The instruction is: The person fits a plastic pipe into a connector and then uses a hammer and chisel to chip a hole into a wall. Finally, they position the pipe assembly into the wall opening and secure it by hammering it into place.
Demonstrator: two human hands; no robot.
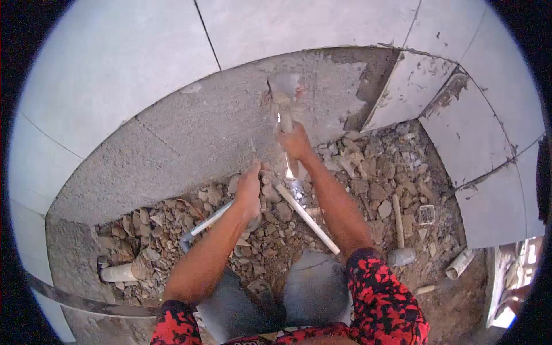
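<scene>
My right hand (294, 141) is closed around the handle of a flat-bladed hand tool (283, 89). Its grey blade is raised in front of the bare cement wall (195, 126); blur hides its exact kind and whether it touches the wall. Lower and to the left, my left hand (248, 190) is closed close to the wall's foot. A thin, faint pointed shape shows just above its fingers, too blurred to name. Below both hands, a white pipe (307, 218) slants across the rubble (276, 236).
A mallet (401, 256) lies on the rubble at right, beside a small square plastic box (426, 214). Pipe stubs stick up at left (119, 272) and right (460, 263). Large tiles (468, 121) cover the upper and right walls. A bent pipe (210, 221) lies near my left forearm.
</scene>
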